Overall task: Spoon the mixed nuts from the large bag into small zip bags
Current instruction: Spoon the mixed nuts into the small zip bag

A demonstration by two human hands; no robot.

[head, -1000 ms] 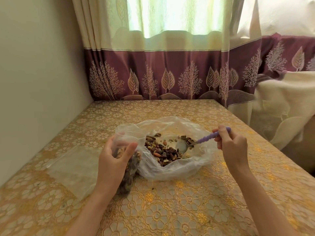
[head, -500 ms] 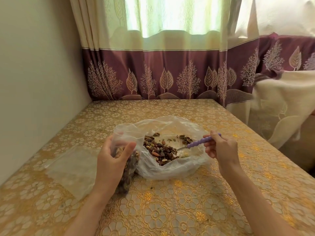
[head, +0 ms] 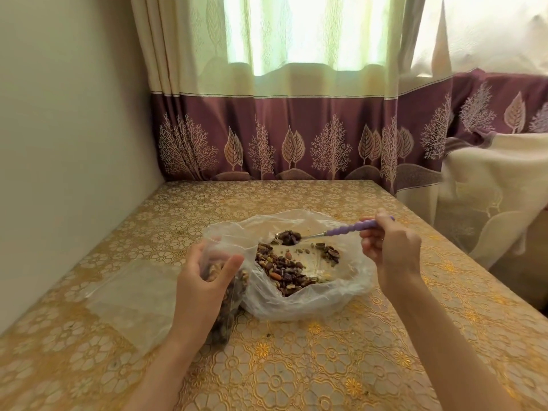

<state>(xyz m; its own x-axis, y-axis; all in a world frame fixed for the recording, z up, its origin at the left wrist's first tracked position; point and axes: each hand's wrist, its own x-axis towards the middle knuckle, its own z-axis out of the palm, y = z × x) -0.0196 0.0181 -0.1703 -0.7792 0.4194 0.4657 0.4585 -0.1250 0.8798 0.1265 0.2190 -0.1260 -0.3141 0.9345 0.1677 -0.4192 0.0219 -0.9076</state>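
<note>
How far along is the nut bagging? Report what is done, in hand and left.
Done: the small zip bag in the left hand already holds a good amount of nuts.
In hand: the right hand holds the purple-handled spoon, loaded with nuts, above the large bag.
Left: a pile of mixed nuts remains in the large bag, and an empty flat bag lies on the table, unfilled.

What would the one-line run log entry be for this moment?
step: carry scoop | right hand: holds loaded spoon over large bag | left hand: grips small zip bag, partly filled | spare bag: flat on table
</note>
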